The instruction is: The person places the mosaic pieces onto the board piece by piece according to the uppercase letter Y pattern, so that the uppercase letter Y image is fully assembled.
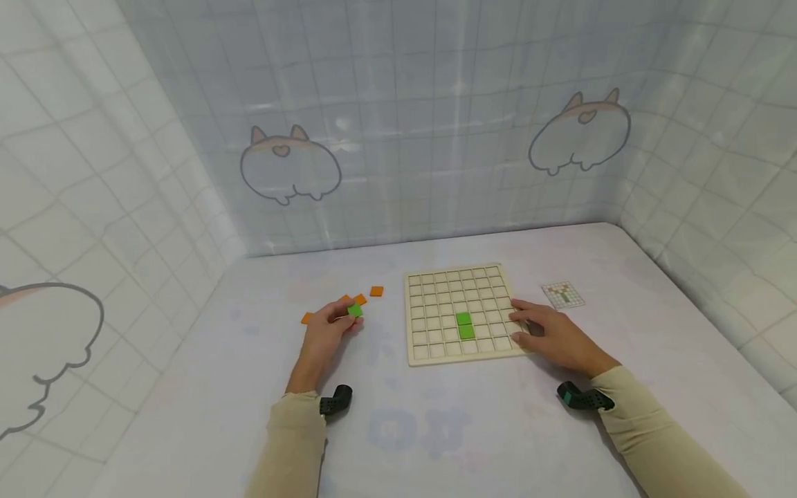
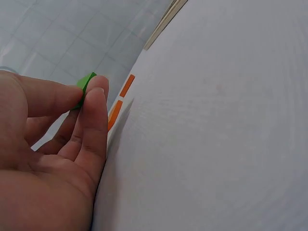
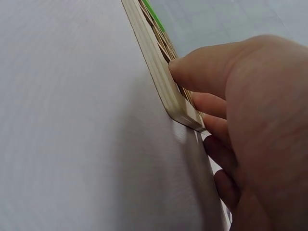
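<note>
The left hand (image 1: 325, 337) pinches a green square tile (image 1: 355, 310) between thumb and fingertips, left of the wooden grid board (image 1: 429, 360). In the left wrist view, the left hand (image 2: 62, 130) holds the green tile (image 2: 85, 86) tilted above the table. Two green tiles (image 1: 466, 332) sit in neighbouring cells, one above the other, in the board's lower middle. The right hand (image 1: 558, 340) rests with thumb and fingers on the board's right edge. Up close in the right wrist view, the right hand (image 3: 260, 110) touches the board (image 3: 159, 72) near a rounded corner.
Several orange tiles (image 1: 376, 291) lie on the table around and beyond the left hand. To the right of the board is a small printed grid card (image 1: 563, 294) with a coloured pattern. Tile-patterned walls (image 1: 423, 138) stand behind and beside the table (image 1: 423, 408).
</note>
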